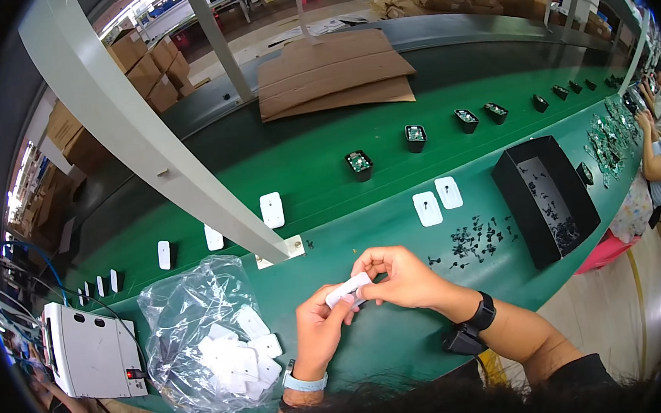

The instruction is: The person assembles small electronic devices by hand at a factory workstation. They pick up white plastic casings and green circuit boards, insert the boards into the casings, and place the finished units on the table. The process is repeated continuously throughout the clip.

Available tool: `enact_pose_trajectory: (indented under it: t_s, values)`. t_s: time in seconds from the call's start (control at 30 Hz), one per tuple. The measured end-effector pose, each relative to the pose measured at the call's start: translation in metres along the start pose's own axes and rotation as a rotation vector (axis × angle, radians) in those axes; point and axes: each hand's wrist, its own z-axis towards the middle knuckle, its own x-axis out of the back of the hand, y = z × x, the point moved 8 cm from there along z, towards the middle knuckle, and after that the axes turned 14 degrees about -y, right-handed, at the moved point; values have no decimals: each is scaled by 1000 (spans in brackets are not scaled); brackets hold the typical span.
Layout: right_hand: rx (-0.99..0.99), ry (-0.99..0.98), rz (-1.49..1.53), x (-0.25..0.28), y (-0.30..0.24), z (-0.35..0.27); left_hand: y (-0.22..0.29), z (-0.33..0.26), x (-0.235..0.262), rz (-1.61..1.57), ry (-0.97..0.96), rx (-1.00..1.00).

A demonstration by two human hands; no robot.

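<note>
Between my two hands, over the green bench, is a small white plastic cover (348, 289). My left hand (321, 324) grips its left end, thumb on top. My right hand (395, 277) pinches the other end; whatever its fingertips may hold there is hidden. To the right lie two white covers, a left one (427, 209) and a right one (448, 192), each with a small black part on it. Beside them small black parts (476, 240) are scattered. At my left, a clear plastic bag (189, 287) has a heap of white covers (238, 363) at its mouth.
An open black box (513, 192) with small black parts stands at right. Black housings with circuit boards (359, 165) and white covers (272, 210) line the green belt. A white post (147, 143) rises ahead; a white machine (93, 351) stands left. Other people (656, 154) sit far right.
</note>
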Motion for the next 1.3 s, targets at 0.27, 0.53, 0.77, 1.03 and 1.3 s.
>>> enact_pose_trajectory:
  t_s: [0.27,0.53,0.77,1.03,1.3]
  values:
    - [97,-41,-168,12,-38,4,-3,1,25,56,194,-23]
    - [4,667,-1361,119,-67,81,5,11,34,-182,191,-156]
    - [78,321,-675,90,-73,75,4,3,41,-424,195,-223]
    - [84,-250,-419,-5,-58,-15,7,0,24,-430,118,-190]
    - [151,-199,-116,13,-26,-16,0,7,22,-584,2,-126]
